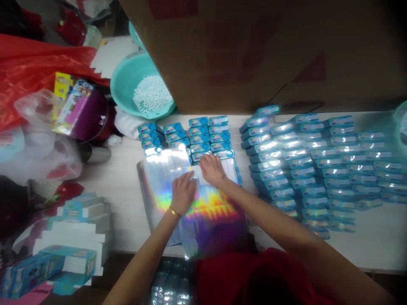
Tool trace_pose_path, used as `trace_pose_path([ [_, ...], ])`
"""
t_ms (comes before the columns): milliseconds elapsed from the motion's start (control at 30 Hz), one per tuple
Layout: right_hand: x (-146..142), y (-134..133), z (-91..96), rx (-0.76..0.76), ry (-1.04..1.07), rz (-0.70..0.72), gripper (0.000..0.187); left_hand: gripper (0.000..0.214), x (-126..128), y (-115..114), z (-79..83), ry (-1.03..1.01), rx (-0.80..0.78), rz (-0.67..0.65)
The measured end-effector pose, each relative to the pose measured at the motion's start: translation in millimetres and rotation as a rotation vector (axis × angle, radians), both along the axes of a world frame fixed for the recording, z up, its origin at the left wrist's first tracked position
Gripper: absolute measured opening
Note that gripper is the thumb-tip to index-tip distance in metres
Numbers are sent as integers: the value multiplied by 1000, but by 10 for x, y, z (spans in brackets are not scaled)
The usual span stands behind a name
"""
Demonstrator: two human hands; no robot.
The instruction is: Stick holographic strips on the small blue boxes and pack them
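Note:
Both my hands rest on a stack of shiny holographic sheets [165, 178] lying on the white table [121, 190]. My left hand [182, 192], with a gold bangle at the wrist, has its fingers curled together over the sheets. My right hand [211, 168] presses down just beyond it, fingers bent, at the near edge of several small blue packets [200, 135] laid in rows. What the fingers pinch, if anything, is too small to make out.
Many more blue packets [318, 165] lie in overlapping rows at the right. A big cardboard box [254, 51] stands behind. A teal basin of white beads [143, 87], red plastic bags [34, 63] and stacked blue-and-white cartons [73, 237] crowd the left.

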State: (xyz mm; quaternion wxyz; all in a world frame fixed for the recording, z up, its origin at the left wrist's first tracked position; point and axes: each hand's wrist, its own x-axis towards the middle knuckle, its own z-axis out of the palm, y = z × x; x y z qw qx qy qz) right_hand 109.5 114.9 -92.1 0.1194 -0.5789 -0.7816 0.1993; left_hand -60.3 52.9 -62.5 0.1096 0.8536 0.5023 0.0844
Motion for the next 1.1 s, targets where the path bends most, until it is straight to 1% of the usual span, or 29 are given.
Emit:
trace_pose_path([
  [67,15,-3,-17,-17,41,-14,30,13,18,-115,194,-109,-51,2],
  [100,29,-8,-16,-24,84,-25,30,8,35,-148,305,-186,-75,43],
  [133,47,-16,-4,-25,148,-37,31,4,58,-160,413,-279,-92,124],
  [167,69,-31,22,-18,234,-56,32,2,86,-148,512,-392,-99,245],
  [200,92,-50,62,-8,340,-78,35,6,117,-111,593,-519,-102,394],
  [267,134,-106,181,-14,599,-119,44,15,186,22,687,-789,-131,679],
  [300,149,-139,254,-45,731,-134,49,19,222,107,698,-916,-165,780],
  [333,159,-173,329,-96,844,-154,51,22,259,194,688,-1029,-214,844],
  [367,167,-204,400,-161,931,-185,50,24,297,277,663,-1124,-270,880],
  [433,185,-247,511,-278,1026,-292,44,27,380,415,580,-1245,-381,909],
  [467,205,-251,543,-308,1042,-358,40,27,426,468,528,-1270,-429,915],
  [533,293,-216,561,-305,1043,-446,36,25,532,559,416,-1266,-482,911],
  [567,364,-174,550,-280,1026,-451,36,24,592,605,356,-1252,-481,902],
  [633,554,-46,504,-197,931,-434,36,20,727,724,234,-1212,-436,837],
  [767,961,316,385,-4,573,-405,32,13,1040,1065,17,-1029,-173,664],
  [833,1090,493,325,32,376,-383,29,11,1188,1231,-66,-917,-76,650],
  [900,1151,634,265,3,191,-370,26,10,1307,1353,-131,-809,-54,670],
  [967,1164,729,212,-64,39,-368,25,8,1390,1422,-182,-695,-59,697],
  [1033,1156,786,171,-123,-62,-365,26,7,1441,1453,-220,-595,-66,708],
  [1100,1144,817,145,-155,-119,-358,27,7,1473,1463,-246,-536,-69,704],
])
